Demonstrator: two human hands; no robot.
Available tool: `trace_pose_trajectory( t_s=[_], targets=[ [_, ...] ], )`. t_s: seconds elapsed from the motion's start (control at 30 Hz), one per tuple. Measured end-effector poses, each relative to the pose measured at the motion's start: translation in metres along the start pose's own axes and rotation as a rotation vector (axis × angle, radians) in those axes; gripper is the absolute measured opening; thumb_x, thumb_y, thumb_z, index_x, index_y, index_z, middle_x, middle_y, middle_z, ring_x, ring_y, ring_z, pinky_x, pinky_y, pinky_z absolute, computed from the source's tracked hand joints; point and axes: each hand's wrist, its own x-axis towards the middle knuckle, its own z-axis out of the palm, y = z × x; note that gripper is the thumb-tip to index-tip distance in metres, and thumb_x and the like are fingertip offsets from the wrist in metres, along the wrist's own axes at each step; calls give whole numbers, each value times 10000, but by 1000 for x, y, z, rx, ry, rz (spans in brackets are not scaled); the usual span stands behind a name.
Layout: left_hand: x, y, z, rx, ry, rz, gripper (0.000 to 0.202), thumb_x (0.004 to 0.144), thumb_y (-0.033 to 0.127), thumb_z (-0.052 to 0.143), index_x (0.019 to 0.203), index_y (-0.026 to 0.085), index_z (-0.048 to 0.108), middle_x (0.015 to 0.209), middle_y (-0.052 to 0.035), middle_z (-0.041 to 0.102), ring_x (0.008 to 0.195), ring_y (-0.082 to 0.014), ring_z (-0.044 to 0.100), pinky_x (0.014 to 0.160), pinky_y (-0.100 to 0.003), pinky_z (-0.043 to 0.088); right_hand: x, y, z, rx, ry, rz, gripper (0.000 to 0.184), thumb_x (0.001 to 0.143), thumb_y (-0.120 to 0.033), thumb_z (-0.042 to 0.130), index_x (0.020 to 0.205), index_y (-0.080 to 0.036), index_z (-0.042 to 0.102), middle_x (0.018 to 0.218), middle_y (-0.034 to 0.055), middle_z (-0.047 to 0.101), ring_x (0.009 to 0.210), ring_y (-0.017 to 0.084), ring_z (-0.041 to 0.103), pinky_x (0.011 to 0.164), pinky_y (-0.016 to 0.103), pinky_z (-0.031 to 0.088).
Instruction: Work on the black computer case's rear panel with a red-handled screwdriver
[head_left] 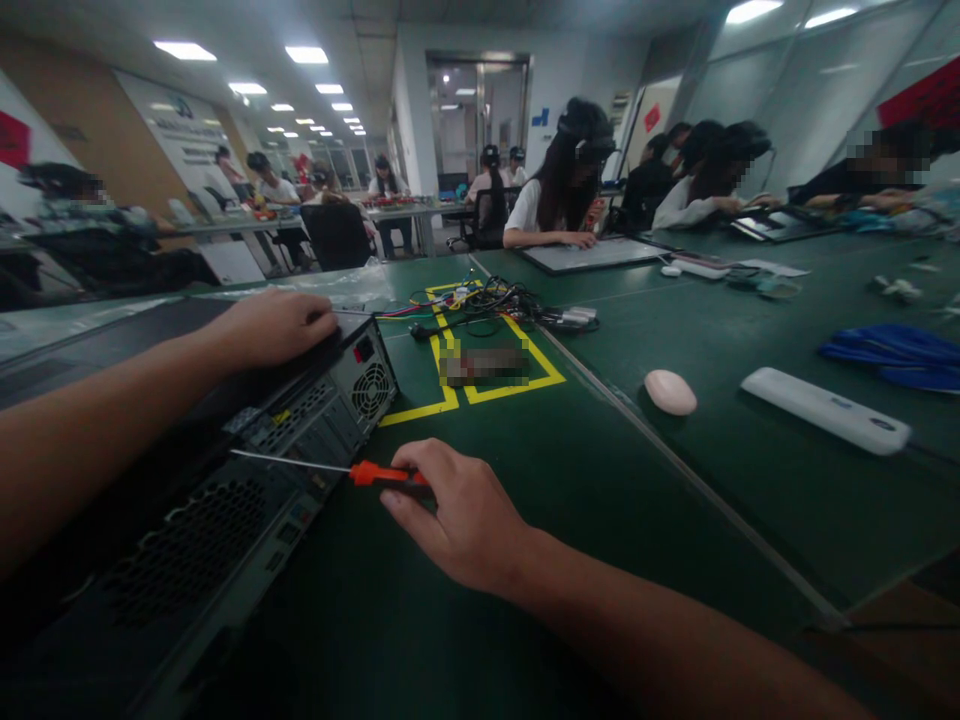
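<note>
A black desktop computer case point(187, 500) lies on its side on the green table, its rear panel with a fan grille point(373, 390) facing me. My left hand point(274, 325) rests on the case's top edge, fingers curled over it. My right hand point(457, 515) grips the orange handle of a screwdriver point(330, 468). The thin metal shaft points left and its tip touches the rear panel.
Yellow tape outlines a square point(487, 375) behind the case, with a tangle of cables point(487, 300) at its far side. A pink oval object point(670, 391), a white bar point(825, 410) and blue cloth point(892, 355) lie to the right. Several people sit working at tables beyond.
</note>
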Motion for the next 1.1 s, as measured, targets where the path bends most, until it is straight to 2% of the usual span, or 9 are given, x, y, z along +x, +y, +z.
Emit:
trace_pose_trajectory(
  t_s=[0.2,0.47,0.7,1.1],
  targets=[
    [-2,4,-5,21,-23,-5,473,979,486,272,917,205,648,880,-122,689,769,-244,606,705,-368,403,0,0,0,1,-1,4,228,1020,-358,589,1197,-213,582,1065,54,678,869,193,657,754,338,496],
    [-3,5,-6,-6,-31,-9,509,977,489,266,992,190,678,971,-165,715,841,-287,641,736,-397,421,0,-2,-2,-6,-7,12,237,1021,-365,578,1200,-210,587,1065,58,677,869,195,651,757,343,495],
    [-3,4,-6,-19,-36,2,492,982,486,271,936,187,659,884,-151,692,779,-269,624,720,-389,417,0,1,1,-37,16,2,232,1023,-391,565,1160,-206,595,1023,49,654,870,199,625,744,335,470],
    [-2,3,-4,-4,-10,11,499,985,487,280,943,192,680,914,-148,706,825,-282,644,740,-393,438,1,-2,-1,0,-37,41,228,1049,-394,546,1171,-210,601,1042,44,686,877,197,645,750,330,472]
  ],
)
